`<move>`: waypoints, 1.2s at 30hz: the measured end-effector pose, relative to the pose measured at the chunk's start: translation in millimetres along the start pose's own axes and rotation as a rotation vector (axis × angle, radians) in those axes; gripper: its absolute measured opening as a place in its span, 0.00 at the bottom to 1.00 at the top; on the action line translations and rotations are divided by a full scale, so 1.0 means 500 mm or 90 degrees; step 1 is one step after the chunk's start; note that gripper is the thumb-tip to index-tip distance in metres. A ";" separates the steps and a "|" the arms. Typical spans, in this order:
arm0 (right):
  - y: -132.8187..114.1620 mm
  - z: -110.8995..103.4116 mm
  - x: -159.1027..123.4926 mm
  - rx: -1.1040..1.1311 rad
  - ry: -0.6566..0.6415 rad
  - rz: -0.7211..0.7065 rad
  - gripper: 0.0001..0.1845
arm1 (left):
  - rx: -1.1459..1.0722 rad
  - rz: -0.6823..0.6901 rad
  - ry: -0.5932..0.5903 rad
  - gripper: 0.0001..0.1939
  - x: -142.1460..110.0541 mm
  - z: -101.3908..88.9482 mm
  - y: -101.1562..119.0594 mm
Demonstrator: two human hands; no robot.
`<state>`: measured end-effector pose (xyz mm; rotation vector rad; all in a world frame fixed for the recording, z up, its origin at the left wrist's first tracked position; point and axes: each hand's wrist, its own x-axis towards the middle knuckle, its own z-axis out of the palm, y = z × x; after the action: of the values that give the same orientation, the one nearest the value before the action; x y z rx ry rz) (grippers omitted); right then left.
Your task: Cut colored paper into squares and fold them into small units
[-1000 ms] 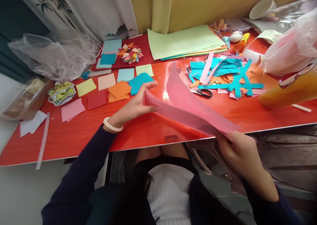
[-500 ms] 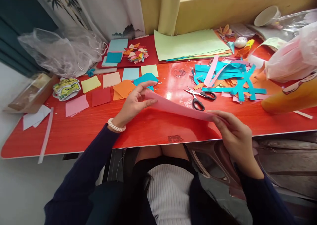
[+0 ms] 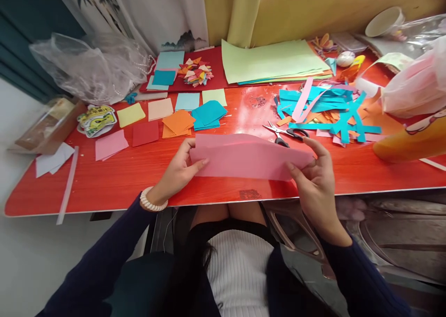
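A long pink strip of paper (image 3: 240, 156) is stretched between both hands, just above the front of the red table (image 3: 128, 187). My left hand (image 3: 179, 170) pinches its left end, thumb in front and fingers behind. At the other end my right hand (image 3: 313, 177) grips the strip between thumb and fingers, and the paper bulges slightly there. Black-handled scissors (image 3: 278, 133) lie with parted blades just behind the strip, one handle partly hidden by it. Left of them sit blue paper pieces (image 3: 209, 114), orange paper pieces (image 3: 178, 123) and a red paper square (image 3: 145, 133).
Blue, pink and orange paper scraps (image 3: 320, 101) are heaped at the right, beside an orange cylinder (image 3: 411, 140). Large green sheets (image 3: 272, 63) lie at the back, next to a folded-paper cluster (image 3: 196, 72). A clear plastic bag (image 3: 94, 70) rests at the back left.
The pink strip has turned its broad face towards me and come lower. My right hand has moved left and up a little; my left hand has shifted down and slightly left.
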<state>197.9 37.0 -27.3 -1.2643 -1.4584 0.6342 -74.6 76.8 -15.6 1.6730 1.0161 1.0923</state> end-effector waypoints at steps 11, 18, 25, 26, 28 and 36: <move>0.005 0.009 0.000 0.096 -0.043 0.057 0.23 | 0.165 0.175 0.050 0.27 -0.002 -0.007 0.021; -0.011 0.011 -0.001 0.043 -0.039 0.017 0.11 | 0.186 0.174 0.025 0.09 -0.011 -0.004 0.042; -0.016 0.005 0.005 0.017 -0.027 0.015 0.13 | 0.212 0.139 0.064 0.15 -0.017 -0.004 0.035; -0.014 0.006 0.004 0.025 -0.023 0.025 0.11 | 0.218 0.134 0.070 0.15 -0.017 -0.004 0.035; -0.012 0.008 0.002 0.047 -0.013 0.028 0.08 | 0.212 0.124 0.078 0.16 -0.017 -0.004 0.035; -0.008 0.012 -0.010 0.075 -0.048 0.061 0.10 | 0.038 0.052 0.033 0.18 -0.027 -0.003 0.029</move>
<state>190.4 32.7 -27.5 -1.2342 -1.4069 0.8280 -77.5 60.2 -4.6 1.7550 1.0309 1.1745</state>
